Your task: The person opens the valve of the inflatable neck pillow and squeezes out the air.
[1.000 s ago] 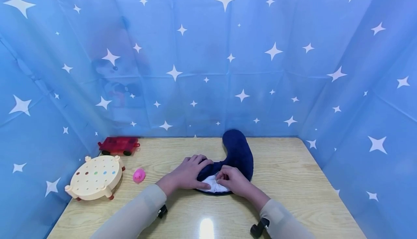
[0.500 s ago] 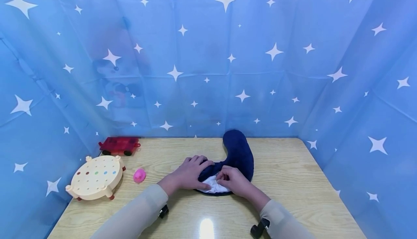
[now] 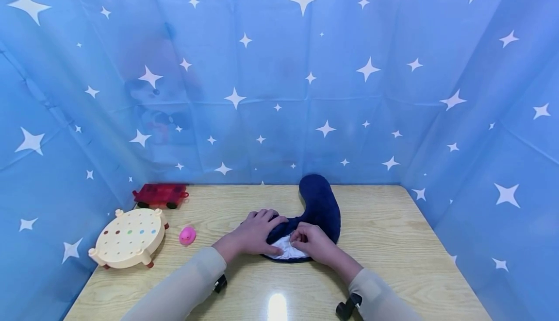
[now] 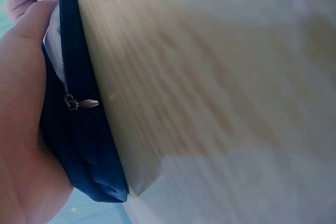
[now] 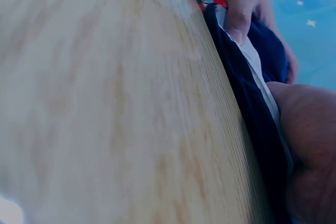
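A navy U-shaped neck pillow [image 3: 322, 204] lies on the table, its cover unzipped along the near edge. White inner fabric [image 3: 284, 249] shows through the gap. My left hand [image 3: 257, 233] grips the pillow's left arm, fingers over the top and thumb at the opening. At the opening's right part, my right hand [image 3: 312, 242] pinches the white fabric between thumb and curled fingers; its fingertips are partly hidden. In the left wrist view a zipper pull [image 4: 88, 104] hangs at the left end of the zip. The right wrist view has the left thumb [image 5: 239, 27] pressing on the white lining.
On the left of the table stand a cream round pegboard [image 3: 128, 238] with short legs, a small pink toy [image 3: 187, 236] and a translucent red wheeled toy [image 3: 160, 194]. A blue star-patterned curtain [image 3: 279, 78] encloses the wooden table [image 3: 393, 253] behind and at both sides.
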Demonstrator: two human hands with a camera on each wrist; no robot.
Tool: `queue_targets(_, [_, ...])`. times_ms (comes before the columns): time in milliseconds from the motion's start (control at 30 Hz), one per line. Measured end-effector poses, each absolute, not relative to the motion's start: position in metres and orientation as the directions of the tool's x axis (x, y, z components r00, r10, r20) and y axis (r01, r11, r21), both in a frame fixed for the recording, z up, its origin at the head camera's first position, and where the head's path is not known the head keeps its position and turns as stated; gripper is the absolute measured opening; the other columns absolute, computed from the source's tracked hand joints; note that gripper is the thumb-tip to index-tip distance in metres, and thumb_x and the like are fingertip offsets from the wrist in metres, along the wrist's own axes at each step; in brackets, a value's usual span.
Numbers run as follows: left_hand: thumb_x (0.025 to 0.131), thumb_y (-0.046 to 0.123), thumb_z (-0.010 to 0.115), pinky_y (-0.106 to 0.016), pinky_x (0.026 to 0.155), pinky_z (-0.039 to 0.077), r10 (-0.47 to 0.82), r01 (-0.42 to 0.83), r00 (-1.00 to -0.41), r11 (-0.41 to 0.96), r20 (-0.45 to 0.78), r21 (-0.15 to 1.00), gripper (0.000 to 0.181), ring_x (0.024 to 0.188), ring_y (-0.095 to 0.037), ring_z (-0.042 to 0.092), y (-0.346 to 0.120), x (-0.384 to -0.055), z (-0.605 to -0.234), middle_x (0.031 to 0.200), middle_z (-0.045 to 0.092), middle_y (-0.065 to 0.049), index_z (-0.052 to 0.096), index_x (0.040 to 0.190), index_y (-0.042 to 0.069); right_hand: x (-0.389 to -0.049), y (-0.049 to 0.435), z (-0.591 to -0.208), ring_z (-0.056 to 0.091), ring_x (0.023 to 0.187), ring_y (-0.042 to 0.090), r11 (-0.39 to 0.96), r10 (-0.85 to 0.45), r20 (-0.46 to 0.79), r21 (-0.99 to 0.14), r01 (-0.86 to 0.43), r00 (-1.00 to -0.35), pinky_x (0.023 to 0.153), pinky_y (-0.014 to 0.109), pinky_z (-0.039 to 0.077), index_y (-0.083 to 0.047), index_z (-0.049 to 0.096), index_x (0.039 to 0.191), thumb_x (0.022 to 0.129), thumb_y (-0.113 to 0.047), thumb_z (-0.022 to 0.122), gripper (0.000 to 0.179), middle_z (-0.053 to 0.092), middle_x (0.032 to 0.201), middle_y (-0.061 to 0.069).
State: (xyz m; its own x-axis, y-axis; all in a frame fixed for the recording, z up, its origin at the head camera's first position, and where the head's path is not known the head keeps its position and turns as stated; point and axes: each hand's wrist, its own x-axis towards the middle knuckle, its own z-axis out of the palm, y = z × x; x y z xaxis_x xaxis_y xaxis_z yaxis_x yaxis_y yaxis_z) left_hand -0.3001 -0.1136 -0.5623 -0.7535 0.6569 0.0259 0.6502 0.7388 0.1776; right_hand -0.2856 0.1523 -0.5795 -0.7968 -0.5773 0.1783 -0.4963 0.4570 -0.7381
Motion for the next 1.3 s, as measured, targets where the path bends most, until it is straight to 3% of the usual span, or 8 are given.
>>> queue_targets(600, [0.094,0.082,0.066,-0.061,0.114,0.043,0.665,0.657,-0.747,0.735,0.011,0.17,0.091,0.147,-0.027,0.046,-0.1133,-0.2972,-0.5606,0.161,0.046,-0.001,0.042,0.168,0.035,-0.2855,0.1531,-0.5813,0.061,0.081,0.005,0.47,-0.576,0.176,-0.728,-0.499,-0.798,0.074,0.025,0.054,-0.014,0.08,0.1,0.102,-0.006,0.08,0.008,0.062,0.091,-0.009])
queue_targets(867, [0.097,0.082,0.063,-0.063,0.123,0.036,0.675,0.664,-0.738,0.728,-0.006,0.171,0.094,0.16,-0.028,0.035,-0.1145,-0.2982,-0.5632,0.176,0.035,-0.002,0.033,0.174,0.039,-0.2864,0.1525,-0.581,0.06,0.08,0.005,0.459,-0.581,0.194,-0.724,-0.515,-0.791,0.073,0.025,0.054,-0.01,0.081,0.099,0.101,-0.005,0.08,0.005,0.062,0.09,-0.007])
queue_targets(1300, [0.098,0.086,0.054,-0.067,0.124,0.033,0.694,0.684,-0.72,0.711,-0.008,0.163,0.097,0.163,-0.031,0.03,-0.1147,-0.2996,-0.5656,0.181,0.029,-0.006,0.027,0.177,0.036,-0.2872,0.1533,-0.5826,0.06,0.08,0.005,0.45,-0.584,0.214,-0.717,-0.532,-0.783,0.073,0.025,0.054,-0.009,0.081,0.099,0.101,-0.005,0.08,0.005,0.063,0.09,-0.007])
